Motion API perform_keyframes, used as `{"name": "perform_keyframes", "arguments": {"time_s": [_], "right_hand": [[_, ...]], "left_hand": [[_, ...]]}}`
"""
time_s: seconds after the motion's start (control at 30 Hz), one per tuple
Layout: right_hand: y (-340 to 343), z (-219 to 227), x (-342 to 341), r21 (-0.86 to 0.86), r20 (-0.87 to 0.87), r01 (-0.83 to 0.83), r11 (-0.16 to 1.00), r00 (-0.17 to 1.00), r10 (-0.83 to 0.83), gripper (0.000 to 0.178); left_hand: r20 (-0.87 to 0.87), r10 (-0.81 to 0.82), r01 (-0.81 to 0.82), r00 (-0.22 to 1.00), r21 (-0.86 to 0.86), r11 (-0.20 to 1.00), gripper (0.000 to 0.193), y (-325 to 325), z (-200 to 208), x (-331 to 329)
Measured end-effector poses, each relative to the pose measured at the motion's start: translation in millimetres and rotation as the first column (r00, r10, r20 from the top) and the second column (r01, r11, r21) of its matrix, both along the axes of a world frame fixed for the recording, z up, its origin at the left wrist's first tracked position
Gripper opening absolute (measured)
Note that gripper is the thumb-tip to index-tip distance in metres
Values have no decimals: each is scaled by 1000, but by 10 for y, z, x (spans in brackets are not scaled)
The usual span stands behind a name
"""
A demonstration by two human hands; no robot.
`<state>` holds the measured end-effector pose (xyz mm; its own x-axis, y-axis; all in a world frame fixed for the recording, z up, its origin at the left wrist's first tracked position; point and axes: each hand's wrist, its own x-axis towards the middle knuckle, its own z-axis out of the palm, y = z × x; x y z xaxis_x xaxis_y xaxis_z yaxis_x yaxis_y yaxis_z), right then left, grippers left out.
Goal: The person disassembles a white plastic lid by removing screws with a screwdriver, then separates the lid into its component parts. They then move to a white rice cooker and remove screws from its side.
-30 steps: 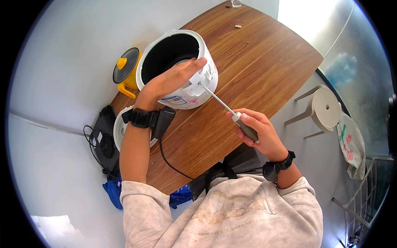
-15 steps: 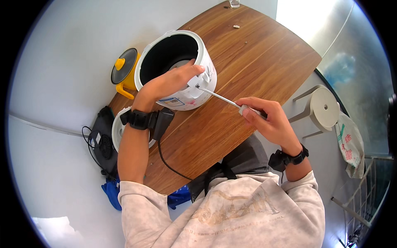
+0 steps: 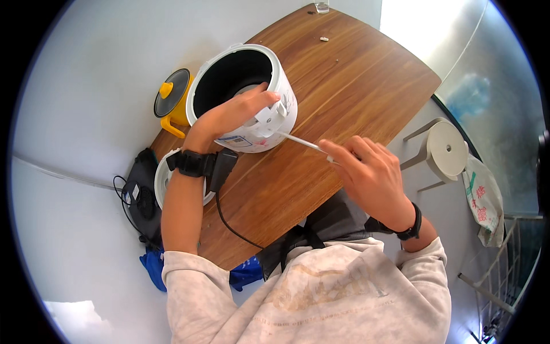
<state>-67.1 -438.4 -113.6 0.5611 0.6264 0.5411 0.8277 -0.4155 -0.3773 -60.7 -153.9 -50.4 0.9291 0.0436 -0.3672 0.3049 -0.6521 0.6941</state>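
Observation:
A white rice cooker body [image 3: 289,94] with a dark inside stands on the wooden table, its mouth tilted toward me. My left hand [image 3: 243,109] grips the near right part of its rim, fingers inside and thumb along the outside. Beside that thumb, a white bracket with a small hole [image 3: 269,120] sits on the outer wall. A screwdriver [image 3: 301,140] with a long metal shaft is held in my closed right hand [image 3: 372,180]. Its tip is at the cooker's wall just below the bracket; whether it touches cannot be told. My fingers hide most of its handle.
A yellow pot [image 3: 182,109] with a dark lid stands left of the cooker. Beneath my left forearm lies a round white part [image 3: 160,192], near a black bag [image 3: 140,206]. A glass [image 3: 322,7] and a small white piece [image 3: 324,39] are far back. A stool [image 3: 448,148] stands right.
The screwdriver's tip has come out of the bracket's hole and moved a little lower. My right hand has turned over, knuckles up. My left hand keeps its place on the rim.

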Motion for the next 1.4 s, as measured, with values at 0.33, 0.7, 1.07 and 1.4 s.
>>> {"name": "perform_keyframes", "arguments": {"time_s": [0.33,0.7,1.07,1.4], "right_hand": [[-36,-416,-82,586,-786,192,788,-104,610,24],[155,-377,-65,630,-754,173,757,-97,650,27],[246,-483,-87,609,-791,158,777,184,583,28],[240,-497,-84,599,-797,133,790,201,570,31]], "left_hand": [[90,105,-98,990,-74,992,62,-67,-44,38],[94,212,-208,973,-46,977,56,37,-203,200],[79,179,-177,981,-28,984,64,-37,-109,168],[66,182,-182,981,-6,983,58,-20,-129,173]]}}
